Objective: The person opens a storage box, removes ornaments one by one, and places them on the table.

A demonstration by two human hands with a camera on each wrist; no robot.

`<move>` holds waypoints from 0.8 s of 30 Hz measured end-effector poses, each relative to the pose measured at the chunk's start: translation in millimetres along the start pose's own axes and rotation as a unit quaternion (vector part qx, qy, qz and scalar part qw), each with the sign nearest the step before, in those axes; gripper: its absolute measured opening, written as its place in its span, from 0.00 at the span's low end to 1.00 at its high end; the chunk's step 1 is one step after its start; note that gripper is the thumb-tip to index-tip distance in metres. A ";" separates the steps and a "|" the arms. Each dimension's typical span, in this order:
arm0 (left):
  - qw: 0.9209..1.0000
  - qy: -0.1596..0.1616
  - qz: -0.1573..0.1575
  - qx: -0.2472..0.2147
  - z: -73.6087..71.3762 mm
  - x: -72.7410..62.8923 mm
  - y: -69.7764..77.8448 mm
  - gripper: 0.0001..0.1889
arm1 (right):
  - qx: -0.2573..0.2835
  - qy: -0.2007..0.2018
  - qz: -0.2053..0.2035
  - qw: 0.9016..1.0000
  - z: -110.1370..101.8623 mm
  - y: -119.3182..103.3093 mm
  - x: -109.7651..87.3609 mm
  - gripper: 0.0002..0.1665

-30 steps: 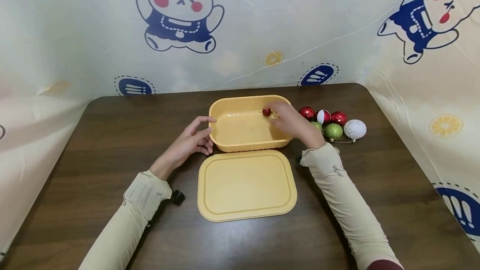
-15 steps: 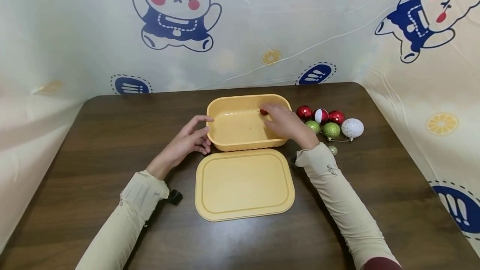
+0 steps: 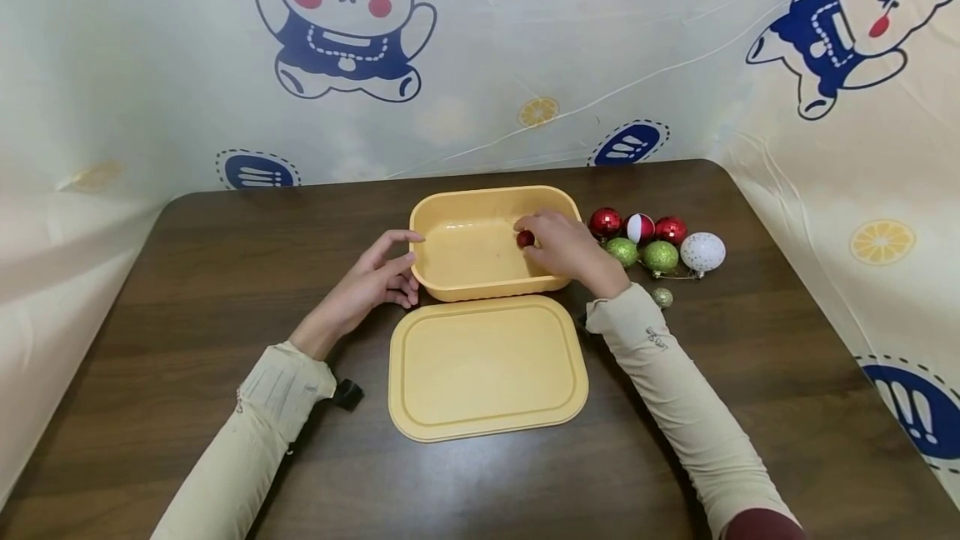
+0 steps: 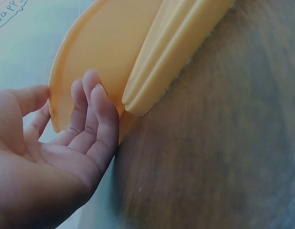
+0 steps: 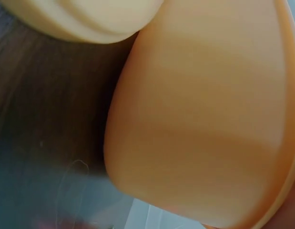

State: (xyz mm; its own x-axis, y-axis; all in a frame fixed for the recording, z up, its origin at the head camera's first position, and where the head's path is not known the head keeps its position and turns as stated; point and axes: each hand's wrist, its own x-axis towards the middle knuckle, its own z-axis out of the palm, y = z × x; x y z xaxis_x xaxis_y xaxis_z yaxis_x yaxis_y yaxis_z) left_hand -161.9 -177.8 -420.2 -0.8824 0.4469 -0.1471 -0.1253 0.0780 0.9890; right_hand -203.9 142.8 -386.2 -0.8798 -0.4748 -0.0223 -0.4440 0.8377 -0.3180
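A yellow rectangular box [image 3: 465, 261] stands uncovered on the dark wooden table. My right hand [image 3: 561, 247] reaches over its right side and holds a small red bauble [image 3: 525, 238] between thumb and fingers inside the box. At the left end, my left hand [image 3: 375, 280] touches the rim with its upper fingertips, the other fingers loosely bent outside the wall. The left wrist view shows that hand [image 4: 66, 148] beside the box wall [image 4: 109, 43]. In the right wrist view the box wall [image 5: 199, 114] fills much of the picture; the bauble is hidden there.
The yellow lid [image 3: 487, 367] lies flat in front of the box. Right of the box are red baubles [image 3: 671, 230], a red-and-white one [image 3: 640, 228], green glitter ones [image 3: 660, 257], a white speckled one [image 3: 702, 252] and a small gold one [image 3: 662, 297]. A printed cloth [image 3: 480, 32] hangs behind.
My right hand has lowered the small red bauble and brought it slightly toward me inside the box. My left hand has stayed at the rim. The head view has shifted a little.
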 end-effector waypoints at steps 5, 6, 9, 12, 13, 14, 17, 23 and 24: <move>1.000 -0.001 -0.001 0.001 0.6 0.5 0.3 0.24 | 0.033 0.001 -0.024 0.999 2.3 1.2 0.1 0.12; 1.000 -0.002 -0.001 0.002 0.4 0.8 0.3 0.24 | 0.042 0.002 -0.025 0.999 2.5 1.5 0.0 0.11; 1.000 -0.002 0.000 0.003 0.5 1.2 0.6 0.25 | 0.056 0.003 -0.025 0.998 2.6 2.2 -0.1 0.07; 1.000 -0.002 0.001 0.004 0.5 1.0 0.8 0.23 | 0.062 0.003 -0.025 0.998 2.7 2.7 0.4 0.06; 1.000 -0.001 0.001 0.004 0.6 0.8 0.8 0.22 | 0.063 0.003 -0.025 0.998 2.8 2.8 0.6 0.05; 1.000 -0.001 0.001 0.003 0.4 0.7 0.8 0.22 | 0.064 0.003 -0.026 0.998 2.8 3.1 0.8 0.05; 1.000 -0.001 0.001 0.003 0.1 0.3 0.9 0.21 | 0.063 0.004 -0.028 0.998 3.1 3.7 1.4 0.05; 1.000 -0.001 0.000 0.005 0.1 -0.1 1.1 0.22 | 0.068 0.001 -0.026 0.997 3.2 4.0 1.5 0.05; 1.000 -0.001 0.000 0.006 0.0 0.1 1.1 0.23 | 0.069 0.000 -0.026 0.997 2.7 3.9 1.4 0.05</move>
State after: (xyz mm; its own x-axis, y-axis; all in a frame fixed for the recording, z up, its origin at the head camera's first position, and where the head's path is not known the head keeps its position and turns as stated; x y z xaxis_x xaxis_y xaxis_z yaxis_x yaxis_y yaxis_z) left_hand -162.2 -177.7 -419.2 -0.8810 0.4494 -0.1479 -0.1207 0.0887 0.9887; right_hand -206.4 144.6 -390.0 -0.8564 -0.5162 -0.0017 -0.4615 0.7670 -0.4459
